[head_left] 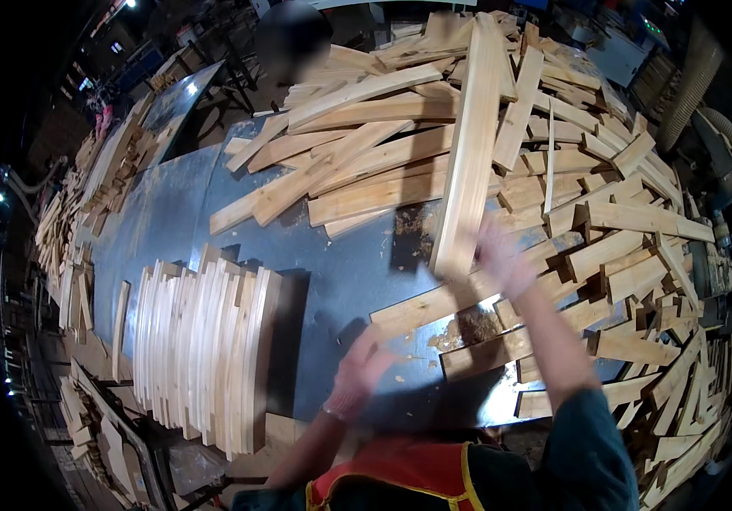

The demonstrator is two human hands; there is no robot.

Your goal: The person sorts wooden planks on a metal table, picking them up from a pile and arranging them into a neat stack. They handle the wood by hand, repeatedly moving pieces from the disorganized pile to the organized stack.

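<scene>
A long pale wooden board slants over the pile, its near end raised above the table and casting a shadow to its left. At the right edge of that end is my right hand, blurred by motion, with its fingers closed against the board. My left hand, in a light glove, is beside the left end of a shorter board lying crosswise. Its fingers are smeared, so whether they grip that end is unclear. Left of it, a row of narrow boards is set closely side by side.
A big heap of loose boards covers the far side of the blue-grey table and runs down its right side. Wood chips lie near my hands. More stacked wood is at the far left, and ribbed hoses hang at the right.
</scene>
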